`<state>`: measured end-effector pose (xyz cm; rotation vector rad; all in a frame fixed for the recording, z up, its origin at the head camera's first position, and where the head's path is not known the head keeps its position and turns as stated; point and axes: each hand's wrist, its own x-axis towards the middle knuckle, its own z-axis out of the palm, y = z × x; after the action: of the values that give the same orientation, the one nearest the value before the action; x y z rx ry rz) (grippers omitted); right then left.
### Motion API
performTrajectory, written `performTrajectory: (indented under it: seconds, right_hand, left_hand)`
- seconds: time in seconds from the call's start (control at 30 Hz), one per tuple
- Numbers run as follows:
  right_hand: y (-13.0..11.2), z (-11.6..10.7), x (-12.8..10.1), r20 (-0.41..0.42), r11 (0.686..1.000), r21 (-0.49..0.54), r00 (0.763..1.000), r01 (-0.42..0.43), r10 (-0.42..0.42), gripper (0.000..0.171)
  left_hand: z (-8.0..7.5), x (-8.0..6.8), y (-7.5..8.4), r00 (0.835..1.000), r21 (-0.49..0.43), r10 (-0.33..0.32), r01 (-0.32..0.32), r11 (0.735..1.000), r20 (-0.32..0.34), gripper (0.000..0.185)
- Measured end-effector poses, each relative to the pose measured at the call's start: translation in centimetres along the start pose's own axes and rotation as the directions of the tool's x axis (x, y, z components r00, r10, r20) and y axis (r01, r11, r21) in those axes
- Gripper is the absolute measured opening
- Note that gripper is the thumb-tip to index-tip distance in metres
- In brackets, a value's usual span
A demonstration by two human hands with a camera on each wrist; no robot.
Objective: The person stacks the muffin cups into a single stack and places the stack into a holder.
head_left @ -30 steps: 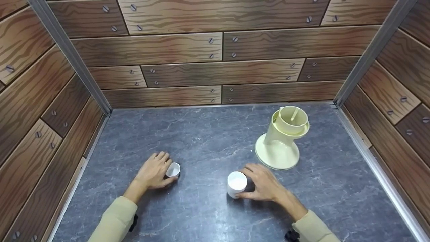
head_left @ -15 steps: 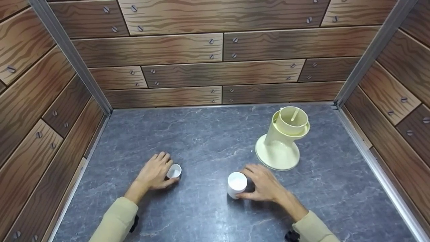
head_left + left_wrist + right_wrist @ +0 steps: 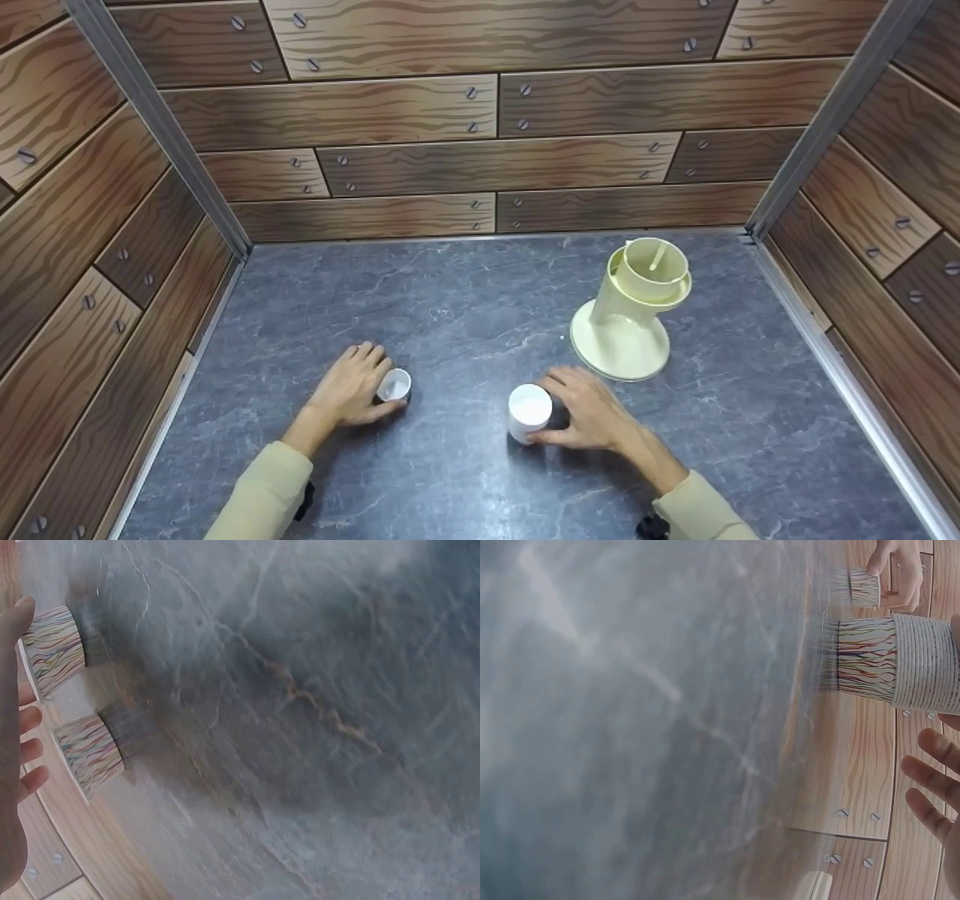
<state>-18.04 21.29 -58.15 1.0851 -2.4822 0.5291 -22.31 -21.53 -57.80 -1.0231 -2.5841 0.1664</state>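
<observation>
In the head view my left hand [image 3: 351,386] curls round a small white paper cup [image 3: 395,385] at the left of the table, thumb in front and fingers behind. The left wrist view shows coloured wavy lines on a paper cup [image 3: 56,651] by the thumb; a second matching cup [image 3: 90,756] stands in front of the fingers. My right hand [image 3: 585,409] grips a taller white stack of paper cups [image 3: 529,412] between thumb and index finger. From the right wrist, the stack's layered rims [image 3: 926,662] are visible and its other fingers [image 3: 930,776] are spread away from it.
At the back right stands a pale yellow cup holder [image 3: 630,307] with a round base and a wide tubular top. Wood-patterned panels [image 3: 495,165] with metal edges enclose the dark marbled table [image 3: 450,300] at the back and both sides.
My left hand has shifted slightly right and toward me, and its paper cup has moved along with it. My right hand and the stack stay where they were.
</observation>
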Motion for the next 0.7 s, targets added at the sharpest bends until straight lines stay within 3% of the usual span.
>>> performTrajectory:
  seconds: [0.33, 0.7]
  right_hand:
    - [0.0, 0.1, 0.1, -0.017, 1.000, -0.008, 1.000, 0.020, -0.020, 0.069]
    - [0.0, 0.0, 0.1, -0.017, 1.000, -0.012, 1.000, 0.016, -0.016, 0.069]
  left_hand:
    - [0.2, 0.4, 1.0, 0.998, -0.030, -0.010, 0.009, 1.000, -0.060, 0.063]
    - [-0.5, 1.8, 3.2, 0.994, -0.121, -0.026, 0.012, 0.993, -0.111, 0.061]
